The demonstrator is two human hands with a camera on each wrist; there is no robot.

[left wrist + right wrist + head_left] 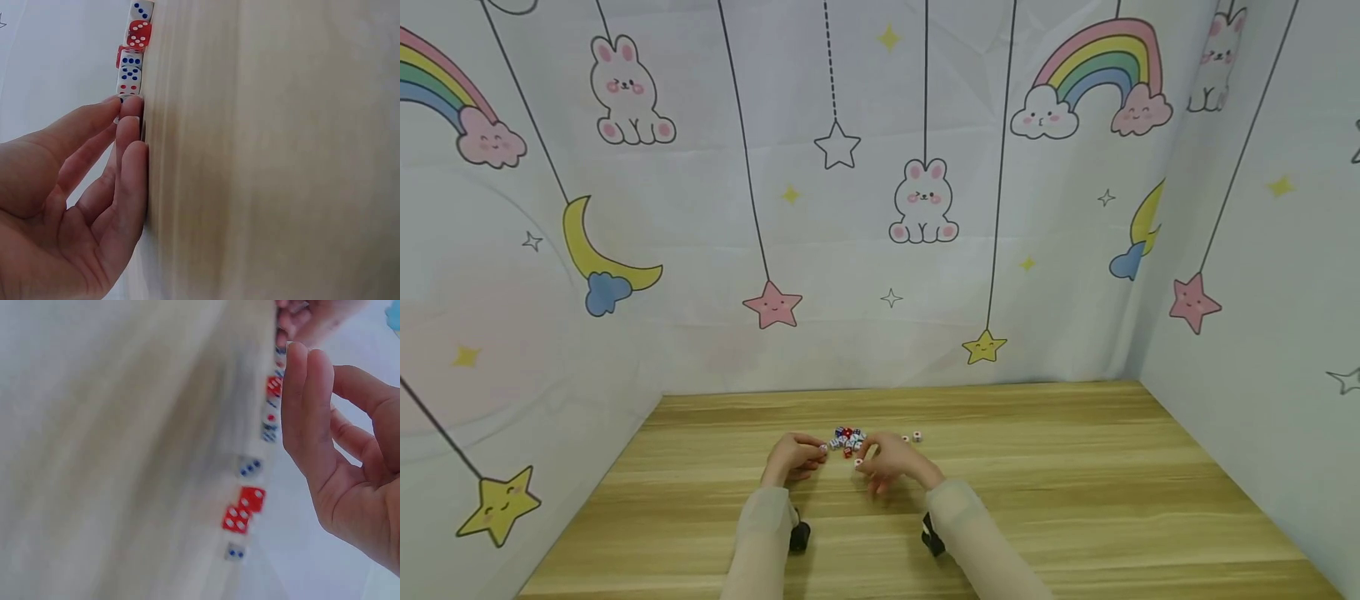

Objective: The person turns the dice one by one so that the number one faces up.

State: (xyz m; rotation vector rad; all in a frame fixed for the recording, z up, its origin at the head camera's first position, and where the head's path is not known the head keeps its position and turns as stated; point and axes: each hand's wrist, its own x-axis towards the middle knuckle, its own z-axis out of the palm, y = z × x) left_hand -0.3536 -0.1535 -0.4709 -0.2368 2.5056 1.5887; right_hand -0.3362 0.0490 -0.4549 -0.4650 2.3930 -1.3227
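In the head view, my left hand (793, 454) is at the left of a cluster of small dice (844, 440), pinching a white die (823, 448) between thumb and fingertips. The left wrist view shows this die (129, 100) mostly covered by the fingers, beside white and red dice. My right hand (891, 460) is on the cluster's near right side, with thumb and index finger bent around a white die (858, 462) with a red dot. Its other fingers are blurred. From the right wrist, the hand (340, 444) hides that grip.
Right of the right hand lies a white die (917, 436), with another partly hidden beside it. Red dice (244, 509) and white ones spread along the wooden tabletop (1075, 483). A patterned white curtain (850, 350) stands behind and at both sides.
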